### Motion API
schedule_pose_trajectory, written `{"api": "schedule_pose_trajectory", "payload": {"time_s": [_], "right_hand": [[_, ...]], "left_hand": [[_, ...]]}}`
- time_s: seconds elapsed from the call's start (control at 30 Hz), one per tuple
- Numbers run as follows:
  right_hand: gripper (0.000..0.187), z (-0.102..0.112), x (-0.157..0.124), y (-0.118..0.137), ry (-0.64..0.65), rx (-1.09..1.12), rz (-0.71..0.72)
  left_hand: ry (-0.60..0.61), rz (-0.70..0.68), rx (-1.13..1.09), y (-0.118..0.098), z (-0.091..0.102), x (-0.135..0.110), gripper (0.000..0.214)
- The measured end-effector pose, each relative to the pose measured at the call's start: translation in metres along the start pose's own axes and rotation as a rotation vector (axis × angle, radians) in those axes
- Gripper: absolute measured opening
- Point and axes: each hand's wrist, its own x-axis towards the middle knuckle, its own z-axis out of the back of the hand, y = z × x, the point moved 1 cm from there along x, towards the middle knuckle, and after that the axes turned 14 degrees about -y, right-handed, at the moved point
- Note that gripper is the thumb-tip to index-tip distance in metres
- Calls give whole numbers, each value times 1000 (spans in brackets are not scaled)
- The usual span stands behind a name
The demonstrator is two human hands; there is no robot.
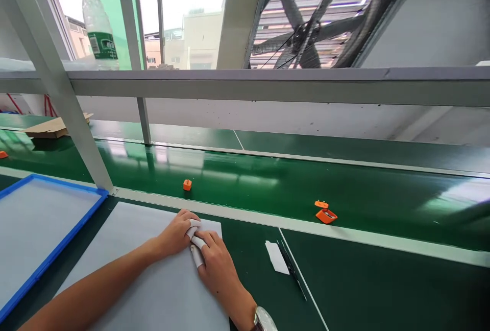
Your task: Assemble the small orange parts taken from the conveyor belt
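Note:
Both my hands rest together on a grey mat (153,280) at the near edge of the bench. My left hand (176,233) and my right hand (215,264) meet at the fingertips, which wear white finger cots. The fingers are curled and pressed together; whether anything lies between them is hidden. A watch (264,319) sits on my right wrist. On the green conveyor belt (268,183) beyond lie a small orange part (187,184) and two more orange pieces (325,212) to the right.
A blue-framed grey tray (34,229) lies at the left. A white slip (277,257) and a dark thin tool (291,267) lie right of my hands. A metal frame post (72,116) stands near the tray. A water bottle (98,24) stands on the upper rail; cardboard (49,127) lies far left.

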Motion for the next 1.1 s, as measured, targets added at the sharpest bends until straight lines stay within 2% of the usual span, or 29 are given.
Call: {"api": "schedule_pose_trajectory", "payload": {"time_s": [0.4, 0.6, 0.77, 0.9, 1.1], "right_hand": [[40, 4, 2, -1, -21, -25, 104], [41, 5, -2, -6, 34, -24, 105], [44, 4, -3, -5, 26, -77, 132], [54, 2, -4, -2, 29, -139, 161], [56, 4, -5, 0, 63, -137, 127]], "left_hand": [[39, -37, -45, 9, -3, 2, 46], [19, -41, -52, 11, -4, 1, 40], [3, -69, -23, 11, -7, -1, 39], [6, -106, 16, 8, -10, -5, 39], [45, -132, 91, 3, -10, -6, 44]]}}
